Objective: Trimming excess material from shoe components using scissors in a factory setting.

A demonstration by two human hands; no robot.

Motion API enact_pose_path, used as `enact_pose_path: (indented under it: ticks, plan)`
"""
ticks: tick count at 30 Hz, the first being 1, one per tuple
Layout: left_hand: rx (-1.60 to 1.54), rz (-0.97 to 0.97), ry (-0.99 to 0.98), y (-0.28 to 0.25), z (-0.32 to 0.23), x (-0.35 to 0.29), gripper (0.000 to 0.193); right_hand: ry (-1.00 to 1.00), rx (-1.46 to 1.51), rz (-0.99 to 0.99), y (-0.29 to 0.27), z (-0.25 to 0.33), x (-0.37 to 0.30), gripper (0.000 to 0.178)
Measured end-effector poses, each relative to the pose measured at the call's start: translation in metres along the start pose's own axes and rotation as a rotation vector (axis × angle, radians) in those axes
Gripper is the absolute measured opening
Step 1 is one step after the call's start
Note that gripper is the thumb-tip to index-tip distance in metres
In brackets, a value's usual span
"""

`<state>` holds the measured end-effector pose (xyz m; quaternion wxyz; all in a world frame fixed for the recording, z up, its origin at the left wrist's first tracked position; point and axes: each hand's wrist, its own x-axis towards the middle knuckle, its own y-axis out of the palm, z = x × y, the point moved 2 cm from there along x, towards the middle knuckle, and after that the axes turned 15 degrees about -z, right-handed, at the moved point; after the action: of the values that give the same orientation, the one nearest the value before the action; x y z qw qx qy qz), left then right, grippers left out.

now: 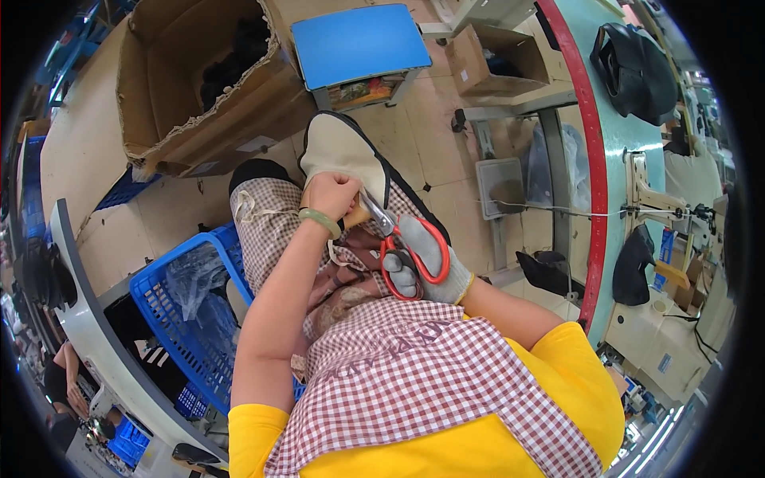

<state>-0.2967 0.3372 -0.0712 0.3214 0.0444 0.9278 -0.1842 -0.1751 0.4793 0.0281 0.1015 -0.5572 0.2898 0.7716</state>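
Observation:
A cream piece with black edging point(339, 143), curved at its far end, lies over my knees. My left hand point(331, 195) pinches its near edge between thumb and fingers; a pale green bangle is on that wrist. In a grey glove, my right hand point(434, 263) grips red-handled scissors point(381, 213), with fingers through the loops. Their metal blades point up and left, close beside my left fingers. What the blade tips touch is hard to make out. Below both hands spreads my checked apron point(398, 366).
A large cardboard box point(215, 143) with dark pieces inside stands at the far left. Near it is a blue-topped stool point(358, 44). A blue basket point(187, 311) holds clear plastic at my left. To the right runs a red-edged table point(594, 159) with a sewing machine point(641, 187) and black pieces.

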Motion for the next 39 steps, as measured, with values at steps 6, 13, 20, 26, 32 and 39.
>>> enact_pose_path:
  ticks: [6, 13, 20, 26, 32, 39]
  plan:
    - [-0.085, -0.106, 0.108, 0.002, 0.013, -0.005, 0.02, 0.01, -0.015, -0.011, -0.001, -0.006, 0.004, 0.044]
    - [-0.235, -0.185, 0.036, 0.009, 0.022, -0.02, 0.016, 0.018, 0.002, -0.026, 0.001, -0.008, 0.006, 0.041]
    - [-0.268, -0.23, 0.099, 0.017, 0.041, -0.013, 0.014, -0.059, 0.017, -0.022, 0.003, -0.012, 0.006, 0.035]
    - [-0.206, -0.289, 0.177, 0.02, 0.047, -0.008, 0.015, -0.08, -0.044, -0.051, 0.006, -0.008, 0.004, 0.041]
    - [-0.179, -0.304, 0.17, 0.02, 0.039, -0.017, 0.016, -0.068, -0.048, -0.057, 0.0, -0.008, 0.013, 0.042]
    - [-0.242, -0.346, 0.185, 0.017, 0.032, -0.033, 0.014, -0.014, -0.046, -0.033, -0.006, -0.001, 0.02, 0.037]
